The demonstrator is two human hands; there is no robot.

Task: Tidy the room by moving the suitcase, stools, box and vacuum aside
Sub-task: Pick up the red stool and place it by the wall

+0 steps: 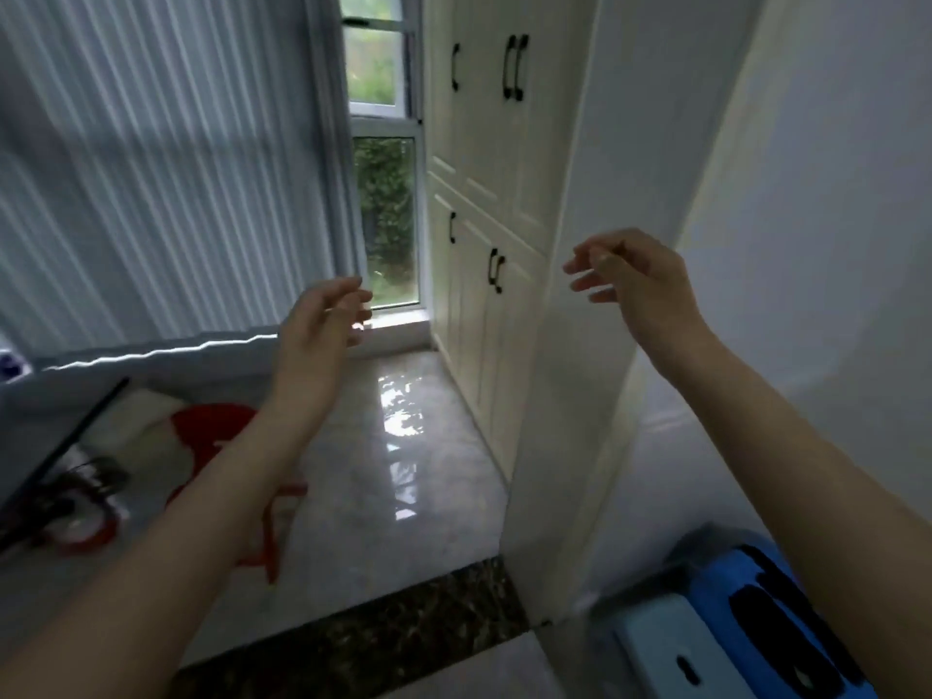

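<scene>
Nothing is held; the left hand (323, 320) and the right hand (635, 280) are raised in the air with loose, half-curled fingers. A red plastic stool (222, 436) is seen low on the left, partly hidden by the left arm; a pale blue plastic stool (671, 653) and a bright blue hard suitcase (746, 597) are seen low on the right. A new thing is likely being picked out; a reach down will be needed next.

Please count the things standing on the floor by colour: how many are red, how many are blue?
Red: 1, a red stool at the left, partly behind the left forearm.
Blue: 2, a light blue stool and a darker blue suitcase at the lower right.
Total: 3
Both hands, the left hand and the right hand, hold nothing.
</scene>
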